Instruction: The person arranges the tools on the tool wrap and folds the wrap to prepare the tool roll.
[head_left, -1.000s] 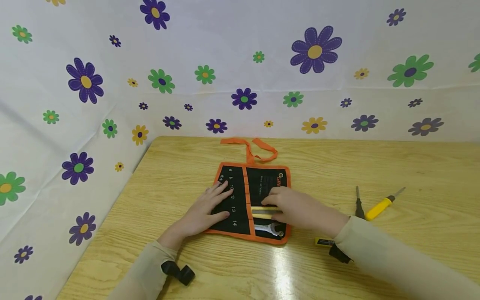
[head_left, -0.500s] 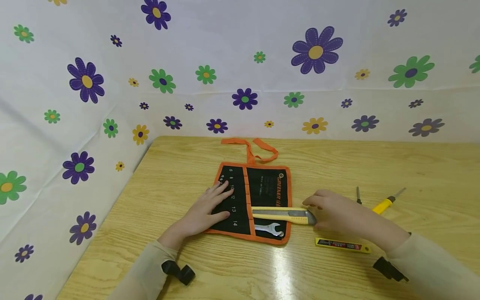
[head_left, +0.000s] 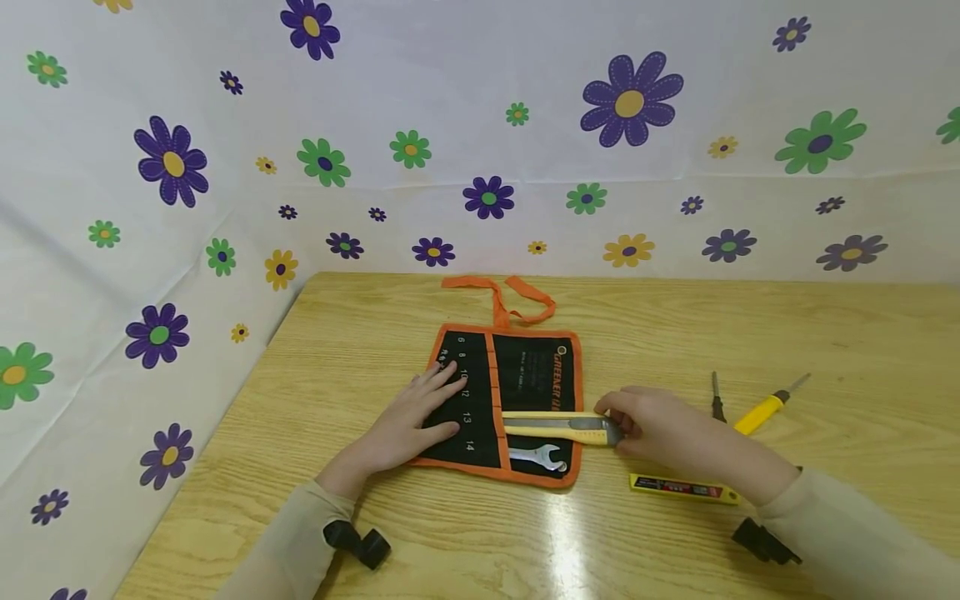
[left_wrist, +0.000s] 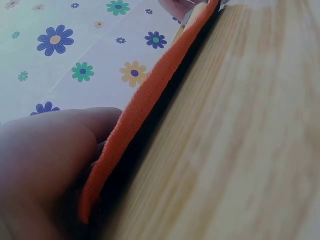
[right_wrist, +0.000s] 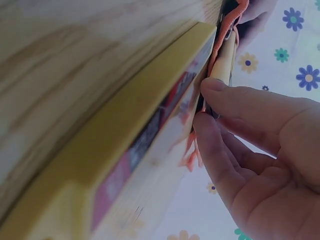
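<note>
A white cloth printed with purple, green and yellow flowers (head_left: 487,100) hangs behind and left of the pale wood-grain bench (head_left: 660,325), which catches glare near me. The black fabric tool pouch with orange trim (head_left: 483,392) lies spread, I judge, so its pockets face up; its orange ribbon tie (head_left: 498,310) trails off the far edge.

I see the left hand (head_left: 412,417) flat on the pouch, fingers spread, probably steadying the fabric. The right hand (head_left: 652,421) pinches the overhanging end of a pale yellow and grey utility knife (head_left: 558,427), whose other end sits in a pocket, apparently number 13; that overhang gives the fingers purchase. Near the right hand lie a flat yellow case with a dark-and-red label (head_left: 682,489), a yellow-handled screwdriver (head_left: 761,414), a silver metal wrench (head_left: 536,456) pocketed beside the knife, and a partly hidden black-handled screwdriver (head_left: 717,402).
</note>
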